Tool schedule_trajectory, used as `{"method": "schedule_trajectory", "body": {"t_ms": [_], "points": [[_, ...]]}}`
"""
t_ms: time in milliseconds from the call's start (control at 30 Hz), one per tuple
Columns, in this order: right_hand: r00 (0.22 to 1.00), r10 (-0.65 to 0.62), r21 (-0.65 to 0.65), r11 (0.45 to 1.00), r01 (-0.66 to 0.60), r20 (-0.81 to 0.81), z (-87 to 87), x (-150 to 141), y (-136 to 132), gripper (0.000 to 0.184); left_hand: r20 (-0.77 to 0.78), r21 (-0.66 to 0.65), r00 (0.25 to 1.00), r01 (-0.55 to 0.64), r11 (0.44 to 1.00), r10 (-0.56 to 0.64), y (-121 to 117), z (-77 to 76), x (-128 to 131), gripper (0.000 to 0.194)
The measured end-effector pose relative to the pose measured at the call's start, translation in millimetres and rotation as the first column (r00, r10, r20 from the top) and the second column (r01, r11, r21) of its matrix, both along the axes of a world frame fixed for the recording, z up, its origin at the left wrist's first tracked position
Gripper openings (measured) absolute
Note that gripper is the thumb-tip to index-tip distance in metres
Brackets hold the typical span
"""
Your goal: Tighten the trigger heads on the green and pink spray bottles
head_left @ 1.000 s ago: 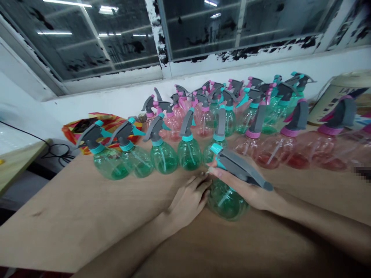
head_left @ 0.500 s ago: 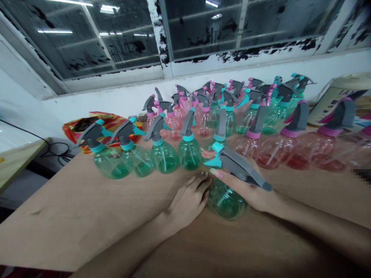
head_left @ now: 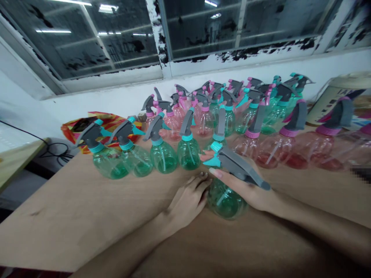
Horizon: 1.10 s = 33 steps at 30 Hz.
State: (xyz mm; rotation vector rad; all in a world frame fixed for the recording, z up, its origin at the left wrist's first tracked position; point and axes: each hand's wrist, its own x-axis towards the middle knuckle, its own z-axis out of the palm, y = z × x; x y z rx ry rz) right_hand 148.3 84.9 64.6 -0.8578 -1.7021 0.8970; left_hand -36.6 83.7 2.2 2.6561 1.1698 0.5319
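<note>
A green spray bottle (head_left: pixel 227 204) with a grey and turquoise trigger head stands on the wooden table, close to me. My right hand (head_left: pixel 256 196) is closed around its neck from the right, the thumb along the near side under the head. On the bottle's left, my left hand (head_left: pixel 185 202) rests on the tabletop, palm down with fingers stretched out. Its fingertips lie against or very near the bottle's side; exact contact is hard to see. Behind my hands runs a row of similar bottles, including a green one (head_left: pixel 189 152) and a pink one (head_left: pixel 269 150).
More pink and green spray bottles (head_left: pixel 205 121) crowd the back by the wall. A red and yellow bag (head_left: pixel 100 116) lies at the back left, near black cables (head_left: pixel 58 150). At the right stands a cream container (head_left: pixel 327 96). The table (head_left: pixel 72 216) ends at the left.
The view has shifted very slightly. Both hands and the bottle hold the same places as before.
</note>
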Motion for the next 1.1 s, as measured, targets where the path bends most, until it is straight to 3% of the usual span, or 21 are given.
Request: {"method": "schedule_trajectory", "body": {"t_ms": [233,467,667,900,1100], "points": [[1.0,-0.021,0.03,0.999,0.021,0.001,2.7,-2.7,-1.0,0.021,0.14,-0.066,0.99,-0.012,0.998,0.021,0.1,-5.0,-2.0,0.038],[0.994,-0.104,0.116,0.988,0.098,0.044,1.9,-2.5,-0.2,0.016,0.296,-0.163,0.955,0.025,0.986,0.025,-3.4,4.1,-1.0,0.034],[1.0,-0.023,0.027,0.999,0.023,-0.007,2.2,-3.4,-1.9,0.023,0.327,-0.16,0.944,0.016,0.987,0.037,-11.7,11.0,-2.8,0.03],[0.997,-0.024,0.033,0.999,0.026,-0.071,-3.0,-21.6,-0.4,0.034,0.31,-0.023,0.949,0.069,0.997,-0.059,-13.4,21.7,-11.0,0.064],[0.995,0.033,0.05,0.998,-0.028,-0.097,-2.3,-64.8,-5.2,0.038,0.237,-0.018,0.957,-0.168,0.986,0.167,-38.5,27.4,-29.1,0.095]]}}
